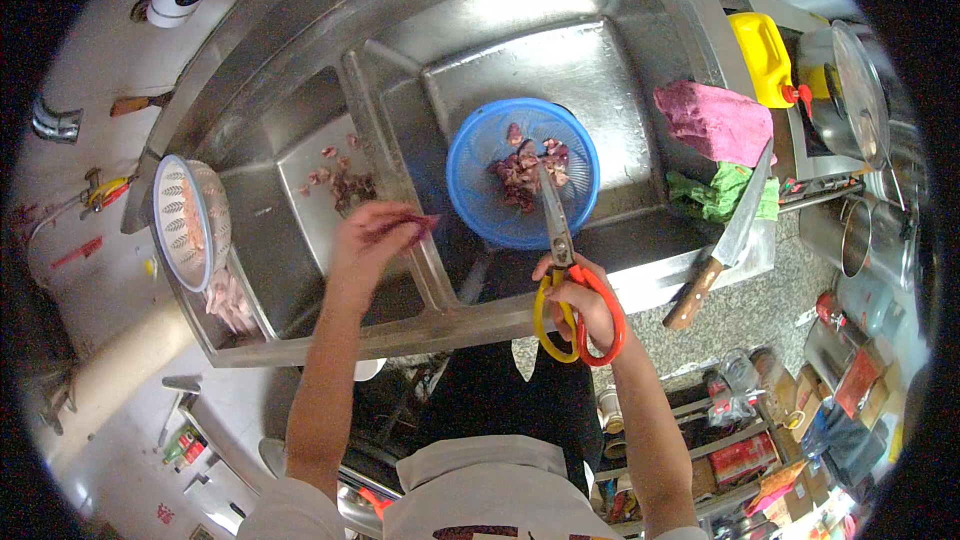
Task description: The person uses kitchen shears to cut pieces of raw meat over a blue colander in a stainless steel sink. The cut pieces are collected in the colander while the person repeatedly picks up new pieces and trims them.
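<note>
My left hand (367, 240), slightly blurred, pinches a dark red piece of meat (421, 226) above the divider between two steel sink basins. My right hand (594, 298) grips scissors (556, 229) with one yellow and one red handle loop. Their blades point away from me over a blue plastic colander (459, 199), tips by the cut meat pieces (517, 176) inside it. The blades look closed or nearly so. The colander is in the right basin (626, 112). More small meat pieces (349, 187) lie on the floor of the left basin (296, 157).
A patterned colander (216, 195) with pale contents stands tilted at the sink's left end, beside pale raw meat (225, 304). On the right rim lie a pink cloth (712, 120), a green cloth (716, 195) and a wooden-handled knife (697, 292). Behind them is a yellow jug (761, 56).
</note>
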Tool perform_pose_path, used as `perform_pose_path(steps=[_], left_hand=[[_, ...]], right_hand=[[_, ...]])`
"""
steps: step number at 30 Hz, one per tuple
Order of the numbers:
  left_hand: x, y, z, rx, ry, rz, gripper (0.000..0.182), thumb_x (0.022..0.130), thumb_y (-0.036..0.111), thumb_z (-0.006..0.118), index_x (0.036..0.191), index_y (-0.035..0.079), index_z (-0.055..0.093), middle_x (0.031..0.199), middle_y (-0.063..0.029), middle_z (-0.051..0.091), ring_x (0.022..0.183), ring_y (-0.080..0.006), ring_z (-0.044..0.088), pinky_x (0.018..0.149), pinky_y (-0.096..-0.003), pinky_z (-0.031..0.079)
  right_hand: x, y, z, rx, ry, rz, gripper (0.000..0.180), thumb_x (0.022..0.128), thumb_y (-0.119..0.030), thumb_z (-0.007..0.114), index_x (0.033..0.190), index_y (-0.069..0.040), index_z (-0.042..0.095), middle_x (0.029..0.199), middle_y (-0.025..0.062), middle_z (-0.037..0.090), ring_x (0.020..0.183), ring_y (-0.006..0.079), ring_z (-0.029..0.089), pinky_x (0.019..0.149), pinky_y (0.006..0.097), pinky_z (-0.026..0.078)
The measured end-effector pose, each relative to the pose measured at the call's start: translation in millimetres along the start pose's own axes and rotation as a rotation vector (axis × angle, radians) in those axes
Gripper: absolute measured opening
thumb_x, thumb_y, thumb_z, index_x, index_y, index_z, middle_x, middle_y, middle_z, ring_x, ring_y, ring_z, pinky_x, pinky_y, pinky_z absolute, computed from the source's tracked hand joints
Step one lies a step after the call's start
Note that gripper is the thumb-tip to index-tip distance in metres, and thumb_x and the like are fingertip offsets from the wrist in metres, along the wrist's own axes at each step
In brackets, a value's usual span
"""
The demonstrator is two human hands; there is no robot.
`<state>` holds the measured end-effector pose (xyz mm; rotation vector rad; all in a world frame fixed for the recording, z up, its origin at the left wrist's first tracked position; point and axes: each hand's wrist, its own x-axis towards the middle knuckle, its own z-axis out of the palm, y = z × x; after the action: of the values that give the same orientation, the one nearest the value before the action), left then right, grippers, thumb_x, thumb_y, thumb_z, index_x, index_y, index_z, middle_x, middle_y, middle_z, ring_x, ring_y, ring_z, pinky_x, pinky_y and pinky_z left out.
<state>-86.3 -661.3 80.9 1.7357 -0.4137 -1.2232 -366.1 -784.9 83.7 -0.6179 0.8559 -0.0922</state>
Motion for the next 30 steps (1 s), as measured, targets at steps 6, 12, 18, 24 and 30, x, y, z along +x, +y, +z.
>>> perform_pose_path(steps=[6, 12, 18, 24, 30], left_hand=[[11.6, -26.5, -73.0, 0.264, 0.253, 0.088, 0.022, 0.089, 0.001, 0.068, 0.11, 0.001, 0.064, 0.104, -0.009, 0.069, 0.095, -0.0157, 0.066, 0.08, -0.027, 0.055], [32.1, -11.1, -33.9, 0.694, 0.371, 0.586, 0.031, 0.086, 0.006, 0.072, 0.116, 0.004, 0.065, 0.108, -0.0103, 0.065, 0.094, -0.0187, 0.065, 0.077, -0.0297, 0.054], [130.6, -66.4, 117.0, 0.525, 0.11, 0.259, 0.033, 0.085, 0.021, 0.075, 0.111, 0.002, 0.069, 0.104, -0.0129, 0.072, 0.094, -0.022, 0.069, 0.084, -0.0338, 0.054], [226.4, -147.4, 160.6, 0.546, 0.362, 0.123, 0.035, 0.08, 0.035, 0.077, 0.089, 0.002, 0.072, 0.082, -0.019, 0.071, 0.076, -0.0293, 0.071, 0.072, -0.0395, 0.054], [247.1, -176.6, 159.7, 0.651, 0.388, 0.189, 0.025, 0.071, 0.023, 0.083, 0.079, 0.006, 0.067, 0.077, -0.0153, 0.069, 0.071, -0.0331, 0.067, 0.071, -0.0437, 0.053]], right_hand=[[-6.7, 0.0, -12.9, 0.042, 0.068, 0.01, 0.024, 0.081, -0.008, 0.052, 0.103, -0.001, 0.055, 0.055, 0.0065, 0.05, 0.037, 0.0155, 0.045, 0.035, 0.0265, 0.037], [-12.0, 3.7, -17.5, 0.048, 0.113, 0.03, 0.024, 0.081, -0.009, 0.052, 0.104, -0.002, 0.055, 0.056, 0.0065, 0.05, 0.038, 0.0156, 0.045, 0.036, 0.0268, 0.037], [-11.9, 7.8, -14.6, 0.044, 0.142, 0.034, 0.025, 0.081, -0.009, 0.053, 0.104, -0.001, 0.056, 0.058, 0.0079, 0.052, 0.04, 0.0156, 0.048, 0.037, 0.0268, 0.04], [-19.7, 19.4, -16.7, 0.015, 0.151, -0.005, 0.025, 0.081, -0.008, 0.053, 0.105, -0.002, 0.056, 0.059, 0.0067, 0.051, 0.041, 0.0152, 0.048, 0.038, 0.0274, 0.041], [-27.3, 30.4, -19.0, -0.029, 0.153, 0.0, 0.023, 0.082, -0.006, 0.054, 0.104, -0.001, 0.056, 0.062, 0.006, 0.052, 0.042, 0.0145, 0.049, 0.039, 0.0266, 0.041]])
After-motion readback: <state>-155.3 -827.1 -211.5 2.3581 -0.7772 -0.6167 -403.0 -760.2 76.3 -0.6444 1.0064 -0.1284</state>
